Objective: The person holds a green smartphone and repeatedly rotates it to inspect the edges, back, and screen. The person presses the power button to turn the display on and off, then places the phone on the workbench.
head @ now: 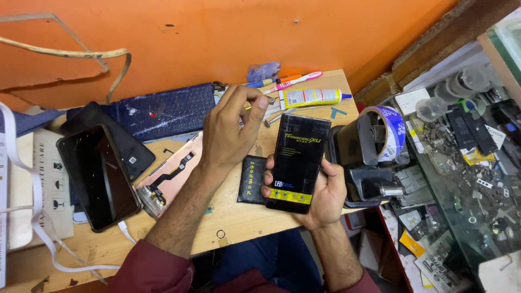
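Observation:
My right hand [324, 191] grips a flat black rectangular package [298, 161] with a yellow stripe near its bottom, holding it upright over the table's front edge. My left hand [230, 133] reaches across the wooden table [239, 220], its fingers pinched on a small tool near tweezers and screwdrivers at the back; the tool is mostly hidden by the fingers. A small black battery-like pack [251, 179] lies between the two hands. To the left lies an opened pink phone body [168, 179] with a flex cable showing.
A black phone [97, 176] lies at the left with a white cable. A dark blue mat [168, 111], a yellow glue tube [312, 97] and a pink toothbrush [296, 82] sit at the back. A tape dispenser [374, 157] stands right; a glass counter [467, 157] holds several parts.

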